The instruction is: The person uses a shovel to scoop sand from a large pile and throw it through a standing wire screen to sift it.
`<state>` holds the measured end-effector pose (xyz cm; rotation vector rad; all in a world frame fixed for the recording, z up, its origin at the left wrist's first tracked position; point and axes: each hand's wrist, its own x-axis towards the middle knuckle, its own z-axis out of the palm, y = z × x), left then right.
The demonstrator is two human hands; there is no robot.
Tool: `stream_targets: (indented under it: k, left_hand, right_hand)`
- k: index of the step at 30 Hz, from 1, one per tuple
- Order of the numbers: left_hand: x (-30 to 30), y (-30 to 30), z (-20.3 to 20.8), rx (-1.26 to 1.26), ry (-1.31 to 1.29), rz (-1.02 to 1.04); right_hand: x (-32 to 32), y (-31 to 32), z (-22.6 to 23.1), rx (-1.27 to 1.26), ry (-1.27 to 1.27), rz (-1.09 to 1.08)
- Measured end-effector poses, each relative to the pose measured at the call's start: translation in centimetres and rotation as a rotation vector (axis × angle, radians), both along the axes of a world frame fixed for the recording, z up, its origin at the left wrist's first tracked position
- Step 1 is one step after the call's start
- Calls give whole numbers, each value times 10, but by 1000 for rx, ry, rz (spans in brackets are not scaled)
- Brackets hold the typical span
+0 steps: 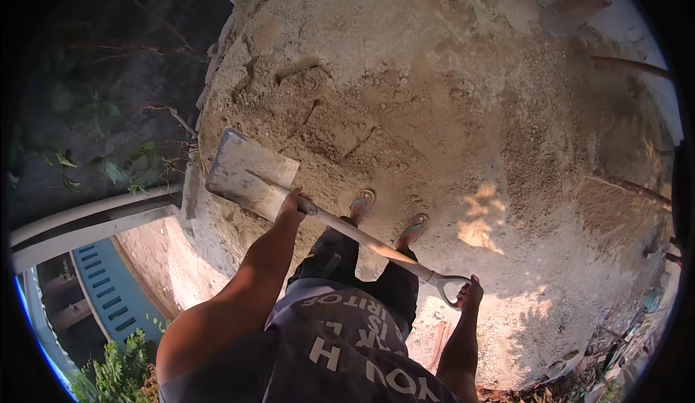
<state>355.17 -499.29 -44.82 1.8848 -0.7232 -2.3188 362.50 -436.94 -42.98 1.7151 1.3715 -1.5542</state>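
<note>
Across my front I hold a shovel (375, 244) with a wooden shaft, a grey D-shaped handle and a broad, flat metal blade (251, 171). My left hand (291, 205) is closed round the lower shaft, close to the blade. At the other end, my right hand (470, 294) grips the D-handle. The blade points to the far left, over the pile's left side; I cannot tell whether it touches the ground. Its face shows pale dusty smears and no heap of material. Loose brown sandy soil (391, 124) lies just beyond my feet.
My feet, in flip-flops (416, 223), stand on pale packed ground (463, 359). A dark drop with branches lies left, beside a concrete ledge (101, 233) and a blue slotted panel (108, 287). Sticks (630, 188) jut in from the right. Litter (615, 352) gathers at the lower right.
</note>
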Motion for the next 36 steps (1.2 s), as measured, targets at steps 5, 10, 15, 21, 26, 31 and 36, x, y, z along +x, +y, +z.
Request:
stream_targets:
  k: [5,10,15,21,26,31,36]
  left_hand:
    - [-50,152,-131,185,-96,-192]
    - [-125,315,-220,413,-111,-205]
    - [-234,337,-280,653,86,-158]
    - [-391,21,-322,370,221,18]
    - [-397,-170,-311,60,87,88]
    - [-351,-157,-291,186,140,26]
    - [-264,-114,-248,228,-93,53]
  right_hand:
    - [44,133,-9,316,-57,-51]
    - [-4,180,65,810,-157,-37]
    - [-106,178,81,1028,37,42]
    - [-354,-91,-79,671,328,323]
    - [-413,-261,-112,450,346,279]
    - [-328,-236,-124,386,143,120]
    - [-234,-162,-88,397,24,187]
